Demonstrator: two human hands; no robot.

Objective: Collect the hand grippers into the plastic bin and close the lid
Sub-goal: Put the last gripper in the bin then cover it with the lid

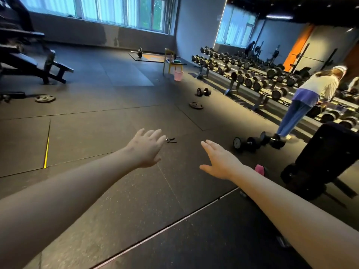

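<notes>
By my reading, the task is at its opening step: the reach for a first hand gripper, with nothing collected yet. Both bare arms stretch forward over the floor [97,133]. The left grip [146,148] is released, its fingers straight and loosely spread, holding nothing. Its fingertips point at a small dark hand gripper [171,140], which lies flat on the floor just beyond them, near but not touching. The right grip [219,162] is released too, palm down and empty, off to the right of the hand gripper and short of it.

I cannot pick out the plastic bin or its lid. A pink bucket [178,75] stands far off by a yellow chair, and I cannot tell whether it is the bin. Something pink shows behind the right wrist, too hidden to name.

The next move probably calls for the left grip to drop lower and forward, then curl round both handles. The thing lies low on the mat, so the fingertips may have to scoop under it. After that the bin has to be found.

The floor is dark speckled rubber tiling with plain seams, one gap showing yellow. The room is a gym with tall windows [116,10] and a long dumbbell rack [252,82] along a mirrored wall. Loose dumbbells [247,144] and a weight plate [196,105] lie about, and another person [310,94] bends at the rack
</notes>
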